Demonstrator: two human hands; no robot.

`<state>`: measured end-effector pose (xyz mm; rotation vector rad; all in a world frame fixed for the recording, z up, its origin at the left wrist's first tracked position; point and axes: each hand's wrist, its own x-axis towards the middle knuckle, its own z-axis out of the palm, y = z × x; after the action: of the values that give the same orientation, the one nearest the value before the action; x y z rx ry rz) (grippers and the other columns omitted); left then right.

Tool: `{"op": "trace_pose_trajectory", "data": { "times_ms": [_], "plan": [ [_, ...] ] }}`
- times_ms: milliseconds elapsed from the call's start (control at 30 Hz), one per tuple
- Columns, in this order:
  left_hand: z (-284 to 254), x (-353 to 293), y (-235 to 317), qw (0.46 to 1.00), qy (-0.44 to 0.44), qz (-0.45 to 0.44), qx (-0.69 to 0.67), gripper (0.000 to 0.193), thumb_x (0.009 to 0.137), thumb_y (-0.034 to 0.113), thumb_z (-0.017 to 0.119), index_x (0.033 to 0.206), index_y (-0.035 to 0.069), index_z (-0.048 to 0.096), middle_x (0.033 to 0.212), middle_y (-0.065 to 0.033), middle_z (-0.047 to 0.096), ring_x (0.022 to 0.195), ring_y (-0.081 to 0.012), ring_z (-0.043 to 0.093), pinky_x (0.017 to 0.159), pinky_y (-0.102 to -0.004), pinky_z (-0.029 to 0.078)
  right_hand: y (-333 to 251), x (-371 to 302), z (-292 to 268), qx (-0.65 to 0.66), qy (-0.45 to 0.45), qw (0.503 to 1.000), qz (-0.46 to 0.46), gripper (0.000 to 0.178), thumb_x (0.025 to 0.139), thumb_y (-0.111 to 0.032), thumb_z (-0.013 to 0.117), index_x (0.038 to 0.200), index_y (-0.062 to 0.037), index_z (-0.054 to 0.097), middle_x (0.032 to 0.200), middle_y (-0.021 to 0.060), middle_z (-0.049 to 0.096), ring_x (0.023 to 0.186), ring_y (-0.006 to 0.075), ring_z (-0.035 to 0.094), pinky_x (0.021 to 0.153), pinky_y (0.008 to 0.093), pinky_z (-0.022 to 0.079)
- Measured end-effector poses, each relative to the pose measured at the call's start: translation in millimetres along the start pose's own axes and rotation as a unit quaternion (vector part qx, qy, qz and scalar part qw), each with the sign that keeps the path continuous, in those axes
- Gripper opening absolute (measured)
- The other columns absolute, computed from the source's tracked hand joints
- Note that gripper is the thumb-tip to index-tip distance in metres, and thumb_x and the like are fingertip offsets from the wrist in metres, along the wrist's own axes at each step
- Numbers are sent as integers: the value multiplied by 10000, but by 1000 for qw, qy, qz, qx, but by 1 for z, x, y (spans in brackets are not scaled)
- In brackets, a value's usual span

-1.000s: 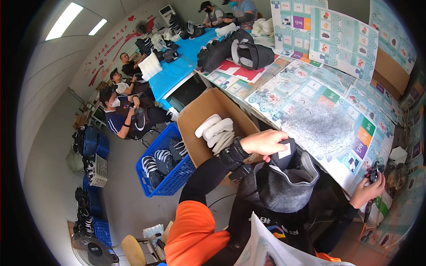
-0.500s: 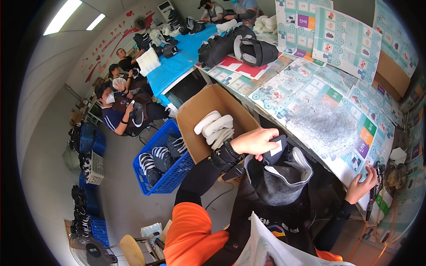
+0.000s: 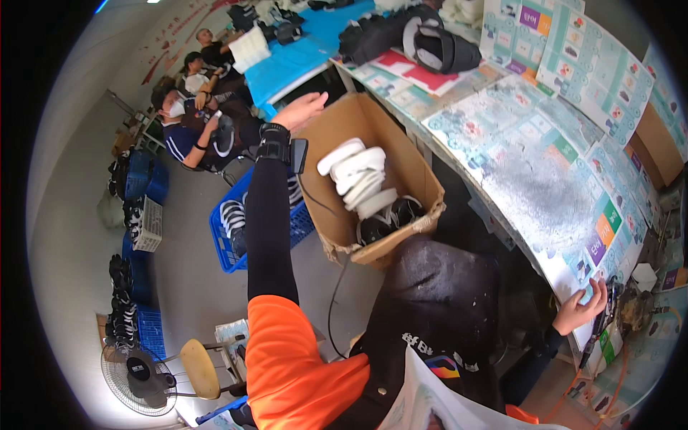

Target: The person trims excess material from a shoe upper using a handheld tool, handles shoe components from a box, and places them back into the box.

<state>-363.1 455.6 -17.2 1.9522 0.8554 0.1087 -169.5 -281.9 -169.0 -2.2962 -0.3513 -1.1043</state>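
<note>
My left arm stretches far forward, and my left hand [image 3: 301,111] is above the far left corner of a cardboard box [image 3: 401,129]. Its fingers are extended, and I see nothing in them. A dark strap and a flat dark device [image 3: 297,156] are at that wrist. White padded insoles [image 3: 358,175] lie stacked in the box, with dark shoes [image 3: 387,221] at its near end. On the right, my right hand [image 3: 582,308] rests by the bench edge with fingers apart, beside a thin black tool [image 3: 609,308]. A dark apron [image 3: 444,287] covers my lap.
The paper-covered bench [image 3: 516,158] carries black shoes [image 3: 437,46] at its far end. A blue basket [image 3: 292,229] with striped shoes stands left of the box. Co-workers [image 3: 190,125] sit at far left by a blue table [image 3: 308,46]. A fan [image 3: 140,376] stands lower left.
The dark shoe with pale lining that my left hand held over my lap is out of sight. That hand has moved forward and left, past the box. My right hand stays by the bench edge.
</note>
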Motion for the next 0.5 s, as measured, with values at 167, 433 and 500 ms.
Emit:
{"op": "trace_pose_trajectory", "data": {
  "times_ms": [167, 433, 500],
  "plan": [
    [24, 32, -251, 919, -136, -65, 364, 706, 949, 646, 631, 1283, 29, 709, 1003, -156, 776, 830, -279, 721, 771, -414, 578, -45, 4, 35, 9, -25, 1000, -13, 269, 866, 99, 593, 1098, 20, 703, 1316, 178, 589, 1275, 358, 577, 1016, 451, 484],
    [171, 65, -342, 874, -320, -269, 246, 735, 887, 669, 733, 1240, 27, 679, 1126, -149, 713, 1025, -215, 702, 593, -339, 533, -29, -7, 68, -85, -1, 993, -81, 121, 954, -25, 659, 1038, -23, 745, 1218, 127, 645, 1180, 297, 613, 990, 433, 484],
    [200, 109, -337, 884, -316, -252, 236, 703, 848, 706, 753, 1022, 25, 757, 811, -63, 717, 771, -198, 717, 627, -319, 549, -10, -4, 59, -81, -6, 989, -121, 99, 978, -77, 683, 1029, -18, 743, 1209, 136, 662, 1163, 303, 617, 1004, 445, 478]
  ]
}}
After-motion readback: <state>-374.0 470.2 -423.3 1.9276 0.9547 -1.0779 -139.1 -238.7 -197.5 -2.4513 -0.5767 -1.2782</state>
